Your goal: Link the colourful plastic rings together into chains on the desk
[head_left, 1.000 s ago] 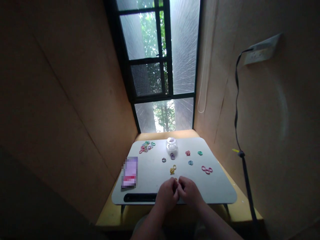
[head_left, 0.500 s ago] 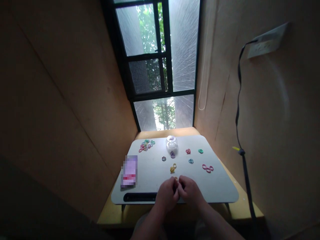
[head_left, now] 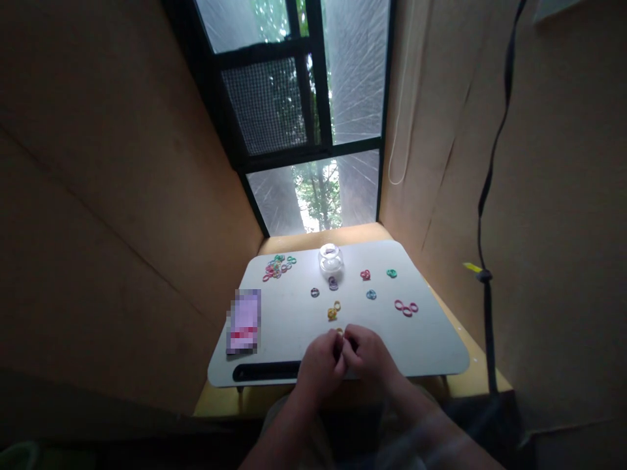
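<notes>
My left hand (head_left: pixel 319 365) and my right hand (head_left: pixel 368 352) meet at the front of the white lap table (head_left: pixel 274 339), fingertips pinched together. Between them shows a small yellow hair tie (head_left: pixel 339 331), partly hidden by the fingers. Just beyond lies a small group of yellow hair ties (head_left: pixel 333 313). Farther off are a purple bunch (head_left: pixel 333 283), a dark grey one (head_left: pixel 315 292), a blue one (head_left: pixel 371 295), a red one (head_left: pixel 365 275) and a green one (head_left: pixel 392 273). Pink hair ties (head_left: pixel 406 308) lie to the right.
A clear round jar (head_left: pixel 331 262) stands at the table's back. Mixed coloured hair ties (head_left: pixel 278 267) are heaped at back left. A blurred purple packet (head_left: pixel 243 321) lies on the left, above a black slot (head_left: pixel 267 371). A black cord (head_left: pixel 484 196) hangs at right.
The view has tipped downward and shifted, so the table sits higher in the picture. Both hands stay together at the yellow hair tie; the hair ties on the table keep their places.
</notes>
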`<state>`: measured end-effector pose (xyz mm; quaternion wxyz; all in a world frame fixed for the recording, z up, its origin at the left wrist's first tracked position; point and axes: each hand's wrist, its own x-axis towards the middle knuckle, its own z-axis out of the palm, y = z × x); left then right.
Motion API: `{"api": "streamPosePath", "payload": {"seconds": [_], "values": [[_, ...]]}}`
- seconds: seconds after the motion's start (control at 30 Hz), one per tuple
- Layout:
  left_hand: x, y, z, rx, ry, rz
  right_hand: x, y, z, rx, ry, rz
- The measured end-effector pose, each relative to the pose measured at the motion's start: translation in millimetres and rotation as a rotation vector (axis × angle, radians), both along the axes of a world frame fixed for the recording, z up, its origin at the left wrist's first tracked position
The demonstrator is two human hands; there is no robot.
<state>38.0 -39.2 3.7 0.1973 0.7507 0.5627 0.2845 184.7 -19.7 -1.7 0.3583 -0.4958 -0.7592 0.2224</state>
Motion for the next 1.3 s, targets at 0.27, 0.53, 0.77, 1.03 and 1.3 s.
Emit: {"api": "streamPosePath", "payload": {"seconds": [0.27,0.53,0.77,1.03,1.3], "values": [[-1.0,3.0,2.2,-0.054,-0.028,-0.017,0.1,1.9,2.0,-0.015,0.013,0.017],[-5.3,3.3,2.3,-0.061,-0.050,-0.035,-2.6,1.5,-3.5,-0.012,0.014,-0.008],[-6.4,0.7,2.2,-0.011,-0.098,-0.046,-5.8,-1.4,-7.1,0.017,-0.025,-0.041],[-7.4,-1.1,-0.7,0.022,-0.127,-0.049,-8.5,-3.6,-6.6,0.028,-0.033,-0.059],[-6.3,0.3,-4.1,0.023,-0.122,-0.026,-8.8,-4.7,-5.0,0.043,-0.038,-0.077]]}}
